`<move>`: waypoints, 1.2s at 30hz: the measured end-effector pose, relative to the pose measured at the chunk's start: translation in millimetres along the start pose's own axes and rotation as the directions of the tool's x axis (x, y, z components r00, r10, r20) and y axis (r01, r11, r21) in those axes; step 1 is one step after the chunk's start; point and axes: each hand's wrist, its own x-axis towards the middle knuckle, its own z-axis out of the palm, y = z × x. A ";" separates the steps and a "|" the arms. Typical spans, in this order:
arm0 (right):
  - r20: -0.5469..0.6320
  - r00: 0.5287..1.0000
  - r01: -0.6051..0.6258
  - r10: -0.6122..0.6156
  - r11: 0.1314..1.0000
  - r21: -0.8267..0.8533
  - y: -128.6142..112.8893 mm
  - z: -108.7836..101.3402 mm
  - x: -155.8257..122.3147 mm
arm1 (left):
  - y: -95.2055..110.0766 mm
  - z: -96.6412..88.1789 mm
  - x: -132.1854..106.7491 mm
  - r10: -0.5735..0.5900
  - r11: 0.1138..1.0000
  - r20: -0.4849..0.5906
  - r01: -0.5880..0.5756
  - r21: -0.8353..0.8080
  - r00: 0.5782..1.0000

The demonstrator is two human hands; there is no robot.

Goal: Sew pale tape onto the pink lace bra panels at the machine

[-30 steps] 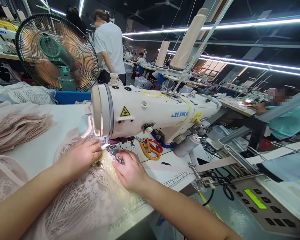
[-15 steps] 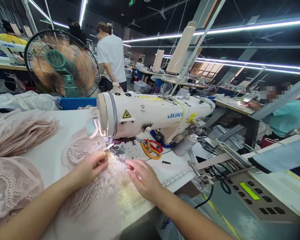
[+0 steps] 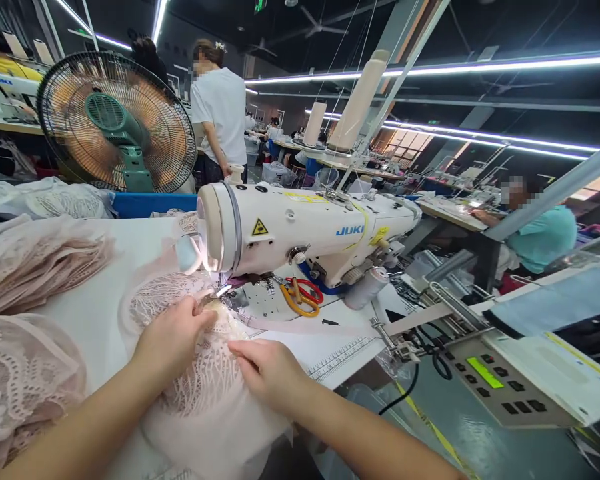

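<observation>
From my remote seat I see the left hand and right hand each pinched on the lace fabric, which lies beneath and between them; the left fingertips sit just beside the needle end of the sewing machine — a slip there could nip them, I judge, and uneven pulling could pucker the lace; well beyond the left hand stands a blue bin, its contents unclear to me.

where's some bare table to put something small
Bare tabletop shows between the fabric pile on the left and the lace under the left hand; another strip lies between the pale tape and the printed ruler. Near the sewing machine it's crowded: lace, right hand, scissors.
</observation>
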 end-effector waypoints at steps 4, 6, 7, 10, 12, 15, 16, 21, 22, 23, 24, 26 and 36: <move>0.095 0.995 -0.013 0.022 0.995 -0.097 -1.3 -5.0 -1.9 | 7.3 1.5 -1.4 0.092 0.991 -0.052 -0.087 0.101 0.994; 0.123 0.992 0.002 0.012 0.994 -0.113 -1.7 -5.6 -2.8 | 10.8 0.4 -2.0 0.156 0.968 -0.009 -0.151 0.202 0.988; 0.129 0.992 0.014 0.001 0.993 -0.114 -1.6 -5.7 -3.1 | 12.3 -1.0 -2.3 0.187 0.946 0.024 -0.186 0.264 0.982; 0.122 0.992 0.038 -0.023 0.992 -0.122 -0.8 -5.6 -3.4 | 14.4 -6.3 -3.4 0.244 0.890 -0.002 -0.223 0.398 0.970; 0.101 0.995 0.038 -0.024 0.990 -0.137 -0.6 -5.6 -3.3 | 13.9 -8.7 -3.7 0.252 0.888 -0.084 -0.196 0.417 0.964; 0.092 0.995 0.046 -0.031 0.984 -0.171 -0.8 -5.5 -3.8 | 10.9 -9.8 -2.3 0.079 0.934 -0.061 -0.053 0.354 0.995; 0.096 0.995 0.053 -0.036 0.983 -0.178 -0.7 -5.3 -4.2 | 9.4 -9.8 -1.2 0.003 0.949 -0.007 -0.001 0.315 1.000; 0.089 0.994 0.077 -0.063 0.983 -0.169 1.2 -3.5 -6.3 | 0.5 -8.6 5.0 -0.008 0.996 0.141 -0.005 0.090 0.990; 0.086 0.994 0.077 -0.063 0.983 -0.169 1.5 -3.1 -6.6 | -0.4 -8.0 5.7 0.049 0.998 0.106 -0.054 0.037 0.993; 0.084 0.995 0.075 -0.061 0.982 -0.172 1.6 -2.8 -6.8 | -0.8 -7.2 6.0 0.110 0.994 0.057 -0.109 -0.015 0.992; 0.085 0.995 0.073 -0.059 0.982 -0.176 1.5 -2.6 -6.9 | -0.9 -6.4 6.2 0.161 0.985 0.006 -0.160 -0.064 0.987; 0.090 0.995 0.070 -0.054 0.980 -0.185 0.8 -2.5 -6.9 | -0.5 -5.1 6.3 0.195 0.969 -0.044 -0.200 -0.144 0.980; 0.098 0.993 0.080 -0.066 0.986 -0.147 -1.5 0.5 -7.1 | -9.6 -7.9 17.6 -0.062 0.785 0.328 0.249 -0.567 0.943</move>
